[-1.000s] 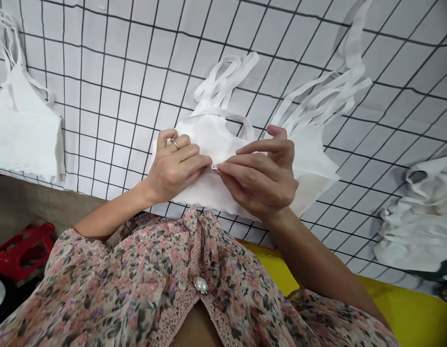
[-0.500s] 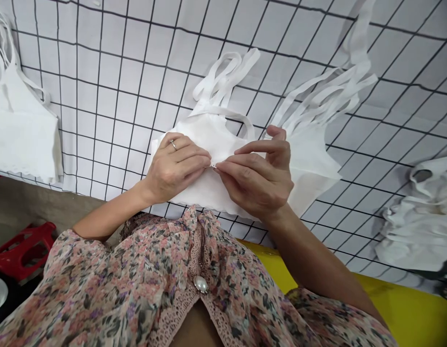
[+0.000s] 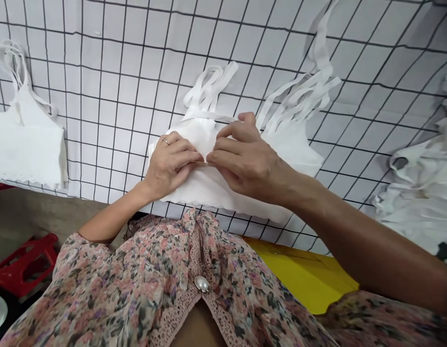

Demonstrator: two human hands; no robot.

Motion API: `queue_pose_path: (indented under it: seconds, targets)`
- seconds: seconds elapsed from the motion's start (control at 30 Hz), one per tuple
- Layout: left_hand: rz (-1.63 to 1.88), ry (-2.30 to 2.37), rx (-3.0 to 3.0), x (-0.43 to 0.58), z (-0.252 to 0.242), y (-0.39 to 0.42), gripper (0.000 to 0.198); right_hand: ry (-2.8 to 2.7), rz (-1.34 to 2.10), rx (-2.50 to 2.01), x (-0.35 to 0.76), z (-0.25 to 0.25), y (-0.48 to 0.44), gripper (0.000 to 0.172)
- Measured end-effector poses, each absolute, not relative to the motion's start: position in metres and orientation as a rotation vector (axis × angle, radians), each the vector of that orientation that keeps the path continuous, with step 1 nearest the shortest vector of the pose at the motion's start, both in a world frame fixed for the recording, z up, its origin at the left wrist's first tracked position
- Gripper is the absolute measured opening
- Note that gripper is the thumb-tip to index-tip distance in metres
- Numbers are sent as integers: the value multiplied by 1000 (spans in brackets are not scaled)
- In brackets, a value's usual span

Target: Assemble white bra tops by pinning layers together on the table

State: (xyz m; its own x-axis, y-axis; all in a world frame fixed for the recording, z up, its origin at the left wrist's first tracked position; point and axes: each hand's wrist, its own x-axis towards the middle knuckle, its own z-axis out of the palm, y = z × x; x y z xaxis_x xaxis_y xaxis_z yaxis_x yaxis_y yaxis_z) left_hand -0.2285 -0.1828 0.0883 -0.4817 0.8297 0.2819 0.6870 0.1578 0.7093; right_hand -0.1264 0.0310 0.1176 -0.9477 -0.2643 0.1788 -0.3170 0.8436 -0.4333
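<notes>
OK, the grid-lined table (image 3: 100, 62) carries several white camisole tops: one far left (image 3: 24, 144), one just right of mine (image 3: 291, 140), and a loose heap (image 3: 418, 183) at the right edge. My camisole top (image 3: 209, 193) sits mid-table at the near edge, flat strap loops (image 3: 209, 91) pointing away. The fabric is soft and matte, with a scalloped hem (image 3: 223, 205). Both grips are closed on its centre front, my left hand (image 3: 169, 166) and right hand (image 3: 245, 156) meeting at a small fold. Anything between them is too small to tell. Best to pinch close to that fold and keep the fabric taut between my hands.
</notes>
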Motion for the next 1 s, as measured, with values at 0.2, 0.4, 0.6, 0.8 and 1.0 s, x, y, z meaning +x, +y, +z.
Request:
queue_pose_path:
  seconds: [0.2, 0.4, 0.6, 0.8, 1.0]
  targets:
    - [1171, 2214, 1350, -231, 96, -180, 20, -2939, 1063, 541, -145, 121, 48, 28]
    - [1064, 2282, 1358, -232, 92, -178, 18, -3051, 1189, 576, -162, 126, 54, 29]
    - [1195, 2279, 1414, -231, 91, -180, 24, -3169, 1181, 759, -176, 130, 52, 34]
    - [1197, 2289, 1414, -232, 88, -182, 20, -3238, 1237, 736, -178, 135, 49, 34]
    - [1166, 2303, 1342, -231, 91, -180, 24, -3247, 1295, 628, -199, 146, 80, 25]
